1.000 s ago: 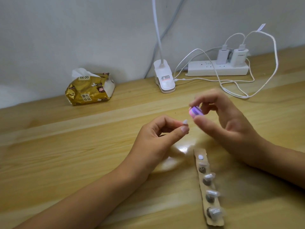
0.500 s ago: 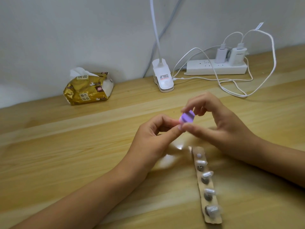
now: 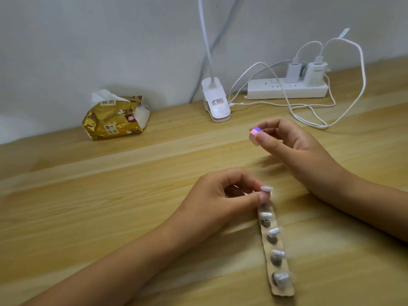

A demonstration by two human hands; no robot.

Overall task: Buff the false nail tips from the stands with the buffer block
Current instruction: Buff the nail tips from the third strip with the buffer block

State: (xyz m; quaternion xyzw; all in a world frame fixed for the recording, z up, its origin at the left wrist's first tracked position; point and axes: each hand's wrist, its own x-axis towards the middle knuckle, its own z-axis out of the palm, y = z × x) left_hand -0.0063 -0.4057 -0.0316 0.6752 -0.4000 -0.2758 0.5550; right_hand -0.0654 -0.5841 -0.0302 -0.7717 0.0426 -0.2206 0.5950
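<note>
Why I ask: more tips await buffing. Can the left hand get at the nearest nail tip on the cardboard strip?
Likely yes: left hand is beside that nail tip with nothing between, though its grip pinches a loose tip.

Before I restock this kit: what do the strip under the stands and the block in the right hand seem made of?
Strip: apparently plain brown cardboard, matte, unevenly cut edges. Buffer block: probably layered foam, matte, with pink and purple bands over white; grit unclear.
</note>
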